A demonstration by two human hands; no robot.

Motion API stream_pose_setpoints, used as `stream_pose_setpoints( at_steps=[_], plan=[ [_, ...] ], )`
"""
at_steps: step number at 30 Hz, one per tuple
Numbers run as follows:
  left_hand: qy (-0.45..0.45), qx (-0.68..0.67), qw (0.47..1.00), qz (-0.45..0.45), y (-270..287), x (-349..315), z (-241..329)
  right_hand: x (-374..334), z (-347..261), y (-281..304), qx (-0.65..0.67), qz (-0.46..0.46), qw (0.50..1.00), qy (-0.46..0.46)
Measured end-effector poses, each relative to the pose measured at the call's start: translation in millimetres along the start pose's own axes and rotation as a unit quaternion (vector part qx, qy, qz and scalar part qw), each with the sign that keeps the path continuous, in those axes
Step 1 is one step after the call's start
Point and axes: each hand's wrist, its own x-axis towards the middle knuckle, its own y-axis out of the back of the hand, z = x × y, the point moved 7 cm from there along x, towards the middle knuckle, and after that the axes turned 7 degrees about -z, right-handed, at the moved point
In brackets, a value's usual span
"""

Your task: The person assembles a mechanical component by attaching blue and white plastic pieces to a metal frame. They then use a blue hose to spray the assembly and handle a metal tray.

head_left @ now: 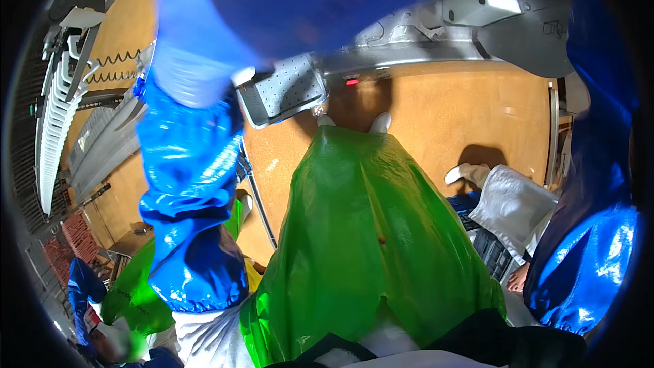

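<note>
Apron (pixel 368 218) glossy plastic; L sleeve (pixel 187 143) shiny, crinkled plastic; floor (pixel 436 116) smooth w/ slight sheen.

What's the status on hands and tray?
Left hand blurred, grip unclear. Right hand can't be made out. Tray visible; blue blur blocks view above.
</note>
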Motion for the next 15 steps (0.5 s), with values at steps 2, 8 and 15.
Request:
stream_pose_setpoints(
  at_steps=[2, 8, 15],
  plan=[
    [-0.049, 0.011, 0.999, -0.006, 5, 4, -5, -15, 7, 2, -0.007, 0.005, 1.0, -0.017],
    [-0.135, 0.019, 0.99, -0.043, 14, 22, 1, -40, 19, 3, 0.005, 0.017, 1.0, -0.023],
    [-0.143, -0.055, 0.987, 0.048, -26, 32, -8, -72, 28, 1, 0.003, 0.031, 0.999, -0.042]
  ],
)
